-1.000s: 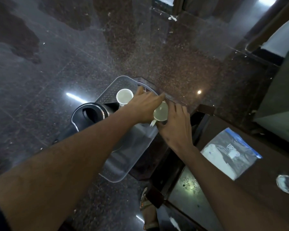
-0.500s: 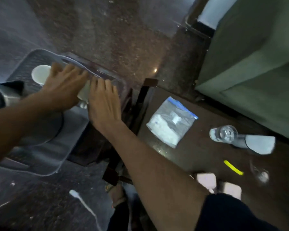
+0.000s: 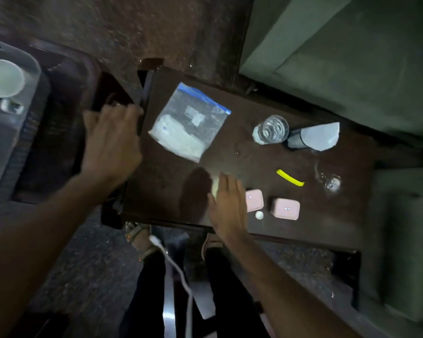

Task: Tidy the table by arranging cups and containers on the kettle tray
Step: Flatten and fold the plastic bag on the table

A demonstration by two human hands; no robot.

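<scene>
Right hand (image 3: 228, 206): flat and spread, fingers (image 3: 226, 182) empty, just left of the pink containers (image 3: 285, 208) on the worktop (image 3: 171, 181).
Left hand (image 3: 111, 145): fingers loosely curled, holding nothing, at the worktop's left edge.
Cup (image 3: 4, 78): far left on the kettle tray (image 3: 0, 132), well apart from both hands.

Glossy dark wooden table (image 3: 266, 235), clear plastic zip bag (image 3: 189, 123), transparent glass tumbler (image 3: 271, 130), speckled polished stone floor (image 3: 132, 28).
</scene>
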